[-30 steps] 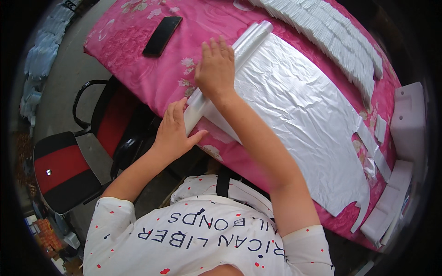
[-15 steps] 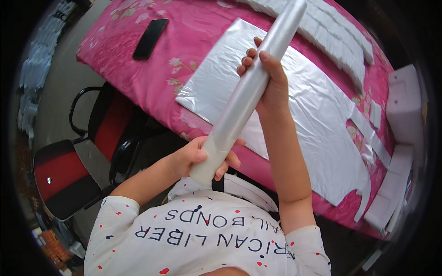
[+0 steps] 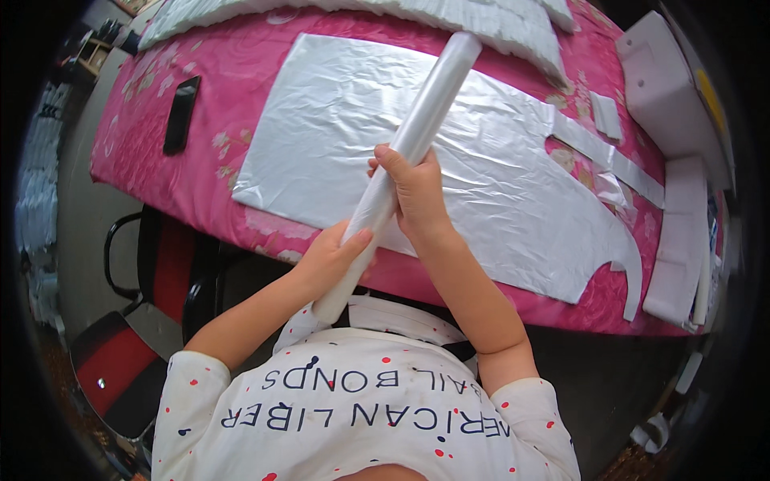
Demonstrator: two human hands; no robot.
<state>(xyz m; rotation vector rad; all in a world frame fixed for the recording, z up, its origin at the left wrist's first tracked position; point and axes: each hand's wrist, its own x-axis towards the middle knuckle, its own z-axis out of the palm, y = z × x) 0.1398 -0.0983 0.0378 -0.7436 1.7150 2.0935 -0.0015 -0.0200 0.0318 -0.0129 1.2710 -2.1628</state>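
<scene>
A long, tight roll of glossy white plastic film (image 3: 437,92) slants across the middle, its lower end close to my shirt and its far end above the table. My left hand (image 3: 335,252) is wrapped round its lower part, thumb on top. Higher up, around the roll's middle, my right hand (image 3: 418,192) grips it, with some fingers hidden behind it. Beneath the roll, a flat, wrinkled silvery-white plastic bag (image 3: 321,104), perhaps several layered, lies on the table. Its right end has curved cut-outs and handle-like strips (image 3: 634,176).
A pink flowered cloth (image 3: 128,160) covers the table. A black phone (image 3: 182,115) lies at left, and white folded stacks (image 3: 337,16) line the far edge. White boxes (image 3: 662,80) stand at right. Red-and-black chairs (image 3: 120,361) are at lower left.
The roll has come lower and leftward, with both hands still round it. My right hand sits nearer my left hand. The view has shifted, showing more of the table's right side.
</scene>
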